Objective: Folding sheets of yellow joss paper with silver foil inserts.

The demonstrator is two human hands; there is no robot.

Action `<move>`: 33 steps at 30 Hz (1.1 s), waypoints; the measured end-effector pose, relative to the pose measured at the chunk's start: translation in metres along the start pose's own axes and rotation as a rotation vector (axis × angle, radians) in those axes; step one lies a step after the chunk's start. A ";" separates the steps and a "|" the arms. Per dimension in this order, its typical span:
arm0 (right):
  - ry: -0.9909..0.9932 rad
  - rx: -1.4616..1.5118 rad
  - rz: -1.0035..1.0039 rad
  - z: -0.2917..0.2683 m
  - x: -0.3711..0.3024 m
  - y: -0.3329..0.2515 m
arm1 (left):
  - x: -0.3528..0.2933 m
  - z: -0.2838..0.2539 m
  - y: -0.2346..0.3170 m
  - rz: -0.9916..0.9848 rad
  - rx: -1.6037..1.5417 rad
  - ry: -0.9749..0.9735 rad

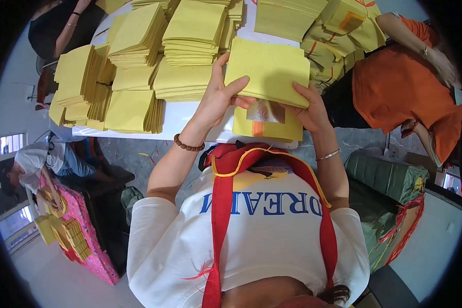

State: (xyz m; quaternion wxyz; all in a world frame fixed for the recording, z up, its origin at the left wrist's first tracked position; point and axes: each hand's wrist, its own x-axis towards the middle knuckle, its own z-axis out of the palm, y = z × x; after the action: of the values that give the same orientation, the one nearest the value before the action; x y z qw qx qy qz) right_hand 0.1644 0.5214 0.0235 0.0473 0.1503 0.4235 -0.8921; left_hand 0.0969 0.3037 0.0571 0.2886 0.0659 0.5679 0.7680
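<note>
A square stack of yellow paper [268, 69] is held tilted over a yellow sheet [268, 126] bearing a foil patch.

A white table [182, 117] carries many stacks of yellow paper sheets [190, 36].

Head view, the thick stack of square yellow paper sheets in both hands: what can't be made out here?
- Stack of yellow paper sheets: sheet count too fine to tell; its underside faces away.
- Left hand and right hand: most fingers hidden beneath the stack.
- Yellow sheet with a foil and orange patch on the white table: upper part covered by the held stack and hands.
- Far yellow piles: cut off by the top edge.
</note>
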 end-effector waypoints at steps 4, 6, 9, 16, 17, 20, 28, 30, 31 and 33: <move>-0.068 0.047 0.048 0.008 -0.003 -0.001 | -0.005 -0.003 -0.005 0.090 -0.024 0.006; -0.085 0.041 0.051 0.011 -0.006 -0.002 | -0.008 -0.005 -0.009 0.096 0.006 0.036; -0.122 -0.111 0.003 0.015 -0.009 -0.003 | -0.013 -0.006 -0.012 0.127 0.044 0.067; -0.089 -0.185 -0.081 0.027 -0.009 0.006 | -0.030 -0.008 -0.013 0.081 -0.041 0.163; -0.092 -0.178 -0.088 0.030 -0.009 0.007 | -0.034 -0.009 -0.016 0.086 -0.040 0.183; -0.074 -0.154 0.037 0.035 -0.015 0.004 | -0.045 -0.004 -0.026 0.308 -0.008 0.241; -0.265 -0.365 0.198 0.061 -0.038 0.016 | -0.093 -0.062 -0.074 0.345 -0.161 0.383; -0.297 -0.350 0.162 0.056 -0.034 0.016 | -0.111 -0.096 -0.079 0.260 -0.148 0.387; -0.326 -0.333 0.123 0.052 -0.032 0.014 | -0.116 -0.110 -0.082 0.174 -0.134 0.384; -0.327 -0.332 0.104 0.045 -0.028 0.010 | -0.118 -0.141 -0.094 0.091 0.047 0.454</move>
State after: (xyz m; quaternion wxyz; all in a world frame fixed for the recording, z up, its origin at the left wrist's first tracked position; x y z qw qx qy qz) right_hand 0.1825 0.4792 0.0518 0.1854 0.0156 0.5429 -0.8189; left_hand 0.1688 0.1427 -0.0501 0.1171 -0.0765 0.6323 0.7620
